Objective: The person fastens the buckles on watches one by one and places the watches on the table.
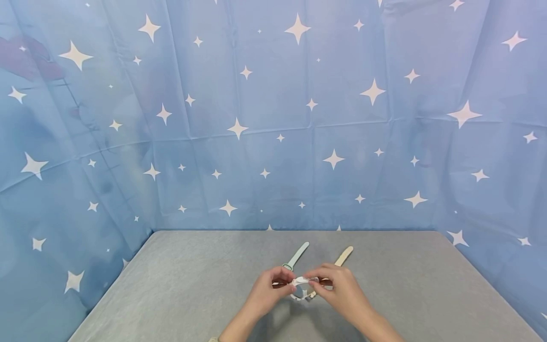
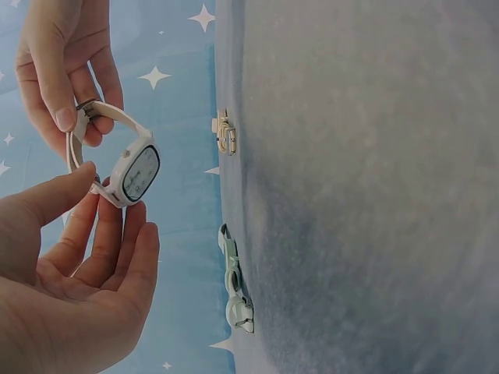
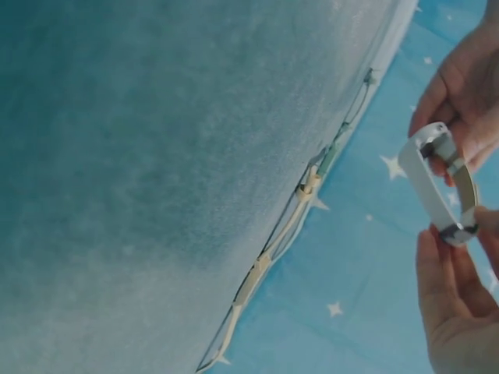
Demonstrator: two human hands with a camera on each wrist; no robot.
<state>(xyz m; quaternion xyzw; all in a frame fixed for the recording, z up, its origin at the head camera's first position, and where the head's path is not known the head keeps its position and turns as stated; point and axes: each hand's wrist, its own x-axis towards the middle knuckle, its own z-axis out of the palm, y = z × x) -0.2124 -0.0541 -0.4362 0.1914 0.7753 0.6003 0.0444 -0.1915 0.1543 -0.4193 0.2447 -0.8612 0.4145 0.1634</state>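
From where I stand: white watch is up in the air over the gray tabletop, between the two hands, touching both. Left hand has thumb and fingertips closed in a pinch near where strap meets case, other fingers loosely bent below. Right hand also pinching, thumb and fingers on the strap by the dark buckle. So neither is spread wide; both have hold of the same watch, at separate spots.

Why like that: two-point hold likely steadies the looped strap, one hand fixing the case end, the other free to work at the buckle part. Gripping by edges and strap leaves the dial uncovered, turned outward in the left wrist view. Lifting it off the surface probably gives fingers room to get round and inside the loop. Light pinch seems enough for something this small; a tight squeeze might bend the soft-looking strap out of shape.

Green watch and cream watch lie on the tabletop beyond the hands, straps stretched out, apart from the white one; untouched as far as I see, so presumably set there out of the way. Hands partly hide both in the head view. Starry cloth hangs behind.
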